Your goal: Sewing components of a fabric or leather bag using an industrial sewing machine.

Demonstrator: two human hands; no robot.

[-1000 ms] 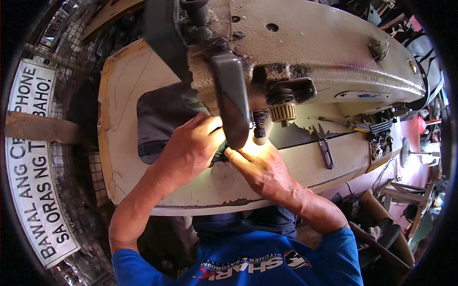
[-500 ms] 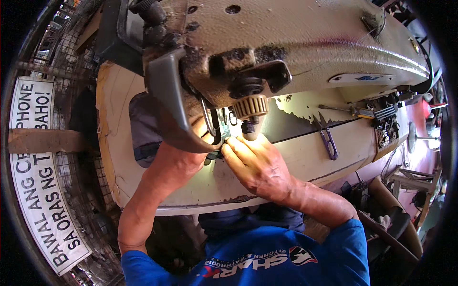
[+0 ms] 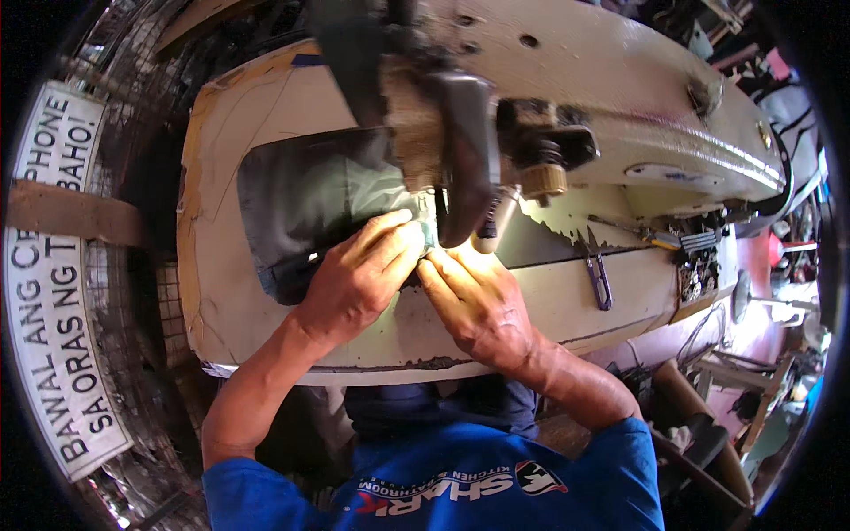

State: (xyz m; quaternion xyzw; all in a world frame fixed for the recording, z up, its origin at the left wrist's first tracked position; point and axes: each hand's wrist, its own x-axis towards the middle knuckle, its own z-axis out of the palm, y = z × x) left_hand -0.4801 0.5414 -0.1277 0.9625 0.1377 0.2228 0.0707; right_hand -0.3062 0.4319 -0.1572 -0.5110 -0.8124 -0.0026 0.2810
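Note:
A dark grey fabric piece [image 3: 310,181] lies on the sewing table, its right edge running under the head of a beige sewing machine [image 3: 611,97]. My left hand [image 3: 359,279] is closed on the near right edge of the fabric, fingertips close to the lit needle area. Beside it, my right hand [image 3: 478,301] has its fingers bent together at the fabric's edge, just below the machine's head. The needle and the presser foot are mostly hidden by the dark lever [image 3: 465,159] and my fingers.
Purple-handled thread snips [image 3: 599,274] lie on the table to the right. Farther right are a screwdriver [image 3: 660,237] and a tray of metal bobbin parts [image 3: 699,274]. Wire mesh with a lettered sign [image 3: 62,354] stands at the left.
The view has shifted, and the machine's head now appears farther right. More of the fabric shows. My left hand has come out from behind the dark lever; both hands remain at the fabric.

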